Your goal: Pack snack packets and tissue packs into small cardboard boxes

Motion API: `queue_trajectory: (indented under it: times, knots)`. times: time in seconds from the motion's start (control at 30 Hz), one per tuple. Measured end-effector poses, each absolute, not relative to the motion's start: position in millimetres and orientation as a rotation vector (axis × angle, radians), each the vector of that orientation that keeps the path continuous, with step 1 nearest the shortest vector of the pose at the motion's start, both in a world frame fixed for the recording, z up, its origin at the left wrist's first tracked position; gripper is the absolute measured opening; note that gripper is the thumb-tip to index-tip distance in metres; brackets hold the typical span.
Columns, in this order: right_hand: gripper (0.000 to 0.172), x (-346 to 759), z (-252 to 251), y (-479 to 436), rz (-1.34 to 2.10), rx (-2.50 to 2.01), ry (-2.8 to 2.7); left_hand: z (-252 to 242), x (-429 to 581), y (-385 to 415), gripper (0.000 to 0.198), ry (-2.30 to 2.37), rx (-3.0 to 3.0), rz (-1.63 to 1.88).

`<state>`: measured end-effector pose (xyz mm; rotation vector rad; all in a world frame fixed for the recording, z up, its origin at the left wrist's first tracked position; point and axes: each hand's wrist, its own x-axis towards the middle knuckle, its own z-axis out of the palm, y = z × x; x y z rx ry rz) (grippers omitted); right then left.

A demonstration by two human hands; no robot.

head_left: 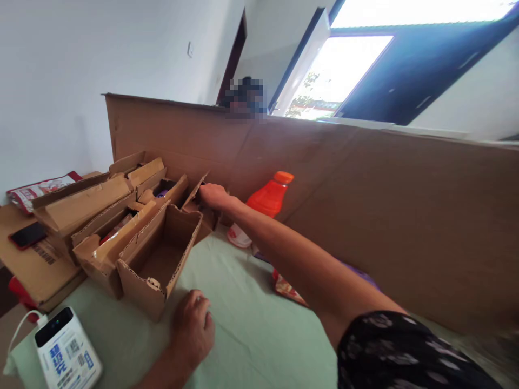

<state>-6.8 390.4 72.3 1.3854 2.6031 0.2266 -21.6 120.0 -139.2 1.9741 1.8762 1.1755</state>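
My right hand (pixel 218 196) reaches to the far end of the row of boxes. It is closed at the top of a small cardboard box (pixel 208 219), beside a raised flap; whatever it grips is hidden, though a dark bit shows by the fingers. My left hand (pixel 193 324) rests on the green cloth with its fingers curled in and nothing visible in them. Just beyond it stands an open cardboard box (pixel 141 294) with a bare inside. An orange bottle (pixel 267 197) leans behind my right forearm.
More cardboard boxes (pixel 109 254) with items inside line the left. A phone (pixel 27 235), a packaged bag (pixel 40 189) and a white power bank (pixel 68 351) lie there too. Red packets (pixel 287 289) lie under my forearm. A tall cardboard panel (pixel 385 216) closes off the back; a person is behind it.
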Motion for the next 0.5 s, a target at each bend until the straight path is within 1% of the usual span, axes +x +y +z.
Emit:
queue_trajectory:
  times: [0.1,0.23,0.33,0.43,0.5]
  knots:
    - [0.035,-4,72,380,0.220,1.356,2.615,-128,-20,121,0.032,1.886,2.017,1.291]
    - [0.035,-7,68,368,0.194,1.293,2.640,-91,-15,136,0.039,1.875,2.093,1.372]
    - [0.035,-5,67,365,0.178,1.273,2.659,-61,-11,166,0.048,1.925,2.107,1.358]
    - [0.034,1,67,366,0.151,1.267,2.681,-42,-9,201,0.060,2.037,2.070,1.281]
    - [0.033,5,66,366,0.128,1.268,2.697,-36,-10,220,0.056,2.124,2.025,1.214]
